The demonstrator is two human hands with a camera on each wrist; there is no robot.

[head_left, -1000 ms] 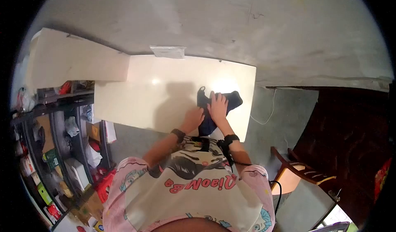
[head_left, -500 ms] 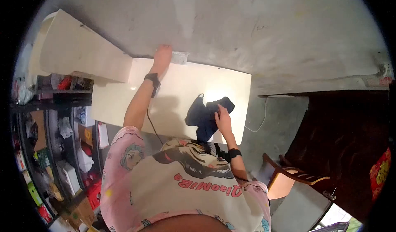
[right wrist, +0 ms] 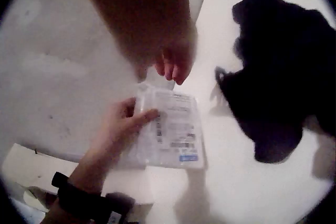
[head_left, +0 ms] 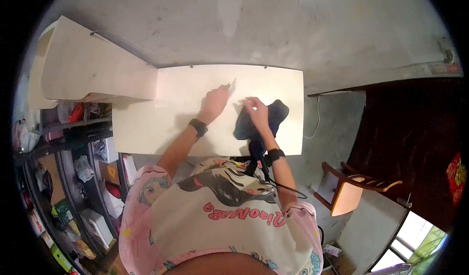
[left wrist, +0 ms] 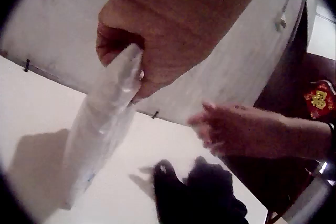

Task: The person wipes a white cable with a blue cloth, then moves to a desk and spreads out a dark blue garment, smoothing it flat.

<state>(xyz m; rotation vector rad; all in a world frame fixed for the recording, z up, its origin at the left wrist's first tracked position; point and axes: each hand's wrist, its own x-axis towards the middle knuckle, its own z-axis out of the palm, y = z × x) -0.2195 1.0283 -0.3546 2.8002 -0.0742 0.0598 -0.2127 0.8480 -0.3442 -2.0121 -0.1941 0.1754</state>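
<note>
My left hand (head_left: pixel 215 104) pinches a flat clear plastic packet (right wrist: pixel 176 129) by its edge, raised above the white table. Printed text, barcodes and a blue patch show on the packet in the right wrist view; from the left wrist it appears nearly edge-on. My right hand (head_left: pixel 257 113) hovers a short way to its right, fingers loosely bent and holding nothing, a gap between them and the packet in the left wrist view. Below the right hand lies a crumpled dark navy cloth item (head_left: pixel 278 112) with a small loop (right wrist: pixel 220 74) at one edge.
The white table (head_left: pixel 185 89) meets a grey wall (head_left: pixel 293 25) at the back. A cream raised panel (head_left: pixel 107 65) stands at its left end. Dark shelves (head_left: pixel 73 177) filled with goods are on the left, a wooden chair (head_left: pixel 349 197) on the right.
My left hand left the cloth, reached to the back of the table and brought the packet from the wall toward the middle. My right hand came off the cloth and moved toward the packet.
</note>
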